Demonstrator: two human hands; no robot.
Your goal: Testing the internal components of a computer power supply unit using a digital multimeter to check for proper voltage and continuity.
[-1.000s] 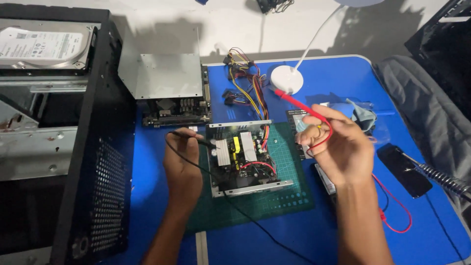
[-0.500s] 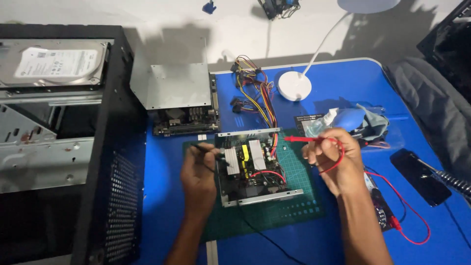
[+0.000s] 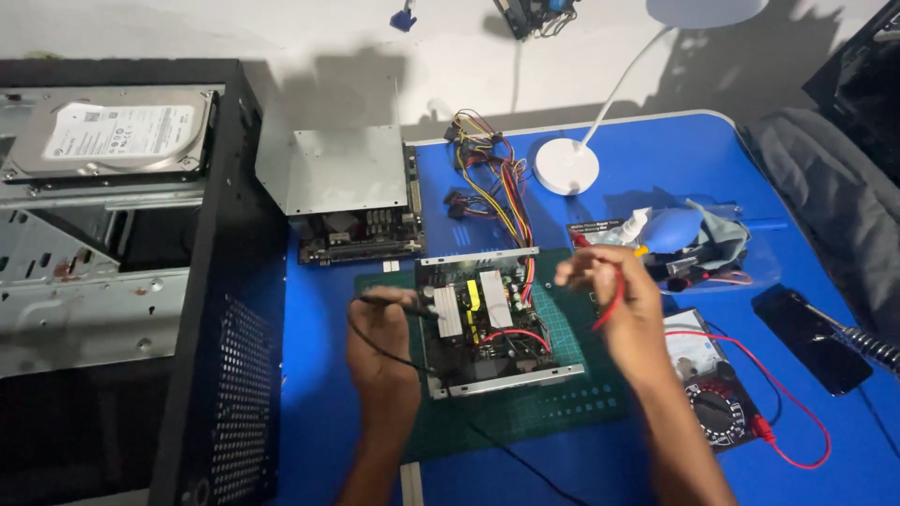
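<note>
Head view looks down on a blue counter (image 3: 825, 468) where both hands work over an opened power supply (image 3: 495, 323) that sits on a green cutting mat (image 3: 553, 412). Left hand (image 3: 380, 342) is closed around a black probe (image 3: 398, 303), whose tip points to the hand's right, onto the grey heat sink at the unit's near-left edge; its black lead loops down below the hand. Right hand (image 3: 614, 305) pinches a red probe (image 3: 586, 245) between thumb and fingers, held just above the unit's right side, and the red lead (image 3: 787, 394) trails from it, curving away to the right. Just right of that wrist lies a multimeter (image 3: 708, 389) with its dial facing up, and beyond it a black phone (image 3: 811, 339). Ahead of the right hand stands a white lamp base (image 3: 566, 167), with a bundle of coloured cables (image 3: 487, 178) to its left. Far left of the left hand stands a black computer case (image 3: 225, 375) with a hard drive (image 3: 117, 131) on top.
</note>
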